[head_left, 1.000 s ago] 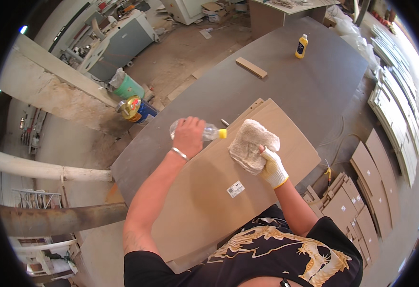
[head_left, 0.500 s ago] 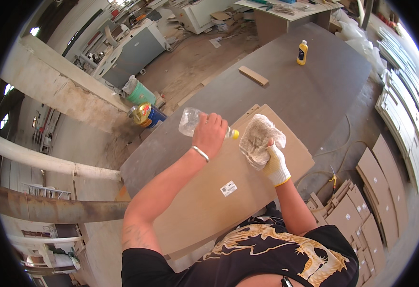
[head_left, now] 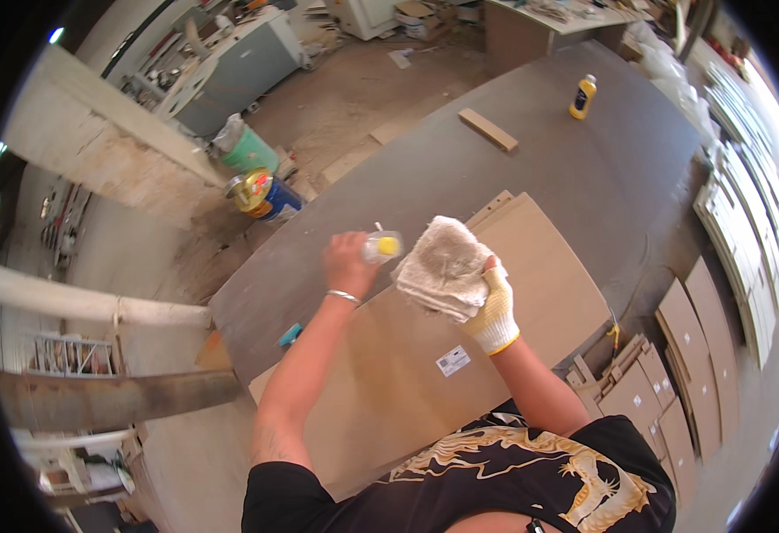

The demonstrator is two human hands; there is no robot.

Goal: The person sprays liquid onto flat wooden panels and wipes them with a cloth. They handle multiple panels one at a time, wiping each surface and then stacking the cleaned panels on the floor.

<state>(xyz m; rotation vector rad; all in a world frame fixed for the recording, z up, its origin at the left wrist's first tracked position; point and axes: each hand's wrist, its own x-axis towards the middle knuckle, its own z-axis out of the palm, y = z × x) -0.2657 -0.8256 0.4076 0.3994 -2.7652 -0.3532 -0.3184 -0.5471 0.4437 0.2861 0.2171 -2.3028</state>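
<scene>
My bare left hand (head_left: pixel 349 265) is wrapped round a clear plastic bottle (head_left: pixel 373 255) whose yellow cap points toward me and to the right. In my right hand (head_left: pixel 494 311), which wears a pale knit glove with the thumb bare, is a folded whitish cloth (head_left: pixel 447 266) with a grey-brown stain on its upper face. Both are above a stack of brown flat panels (head_left: pixel 389 391). On the top panel a white printed label (head_left: pixel 453 361) and a darker, damp-looking patch show. Bottle and cloth are a little apart.
The panels lie on a grey table (head_left: pixel 576 169). Farther along stand a yellow bottle (head_left: pixel 582 97) and a wooden strip (head_left: pixel 488 130). A teal object (head_left: pixel 291 335) lies by my left forearm. Brown panels (head_left: pixel 693 346) lean at right; a green bucket (head_left: pixel 249 149) and a tin (head_left: pixel 265 194) stand beyond the left edge.
My left hand has moved left and nearer to me, swinging the bottle's cap toward me. My right hand has drawn the cloth left and turned its stained face up.
</scene>
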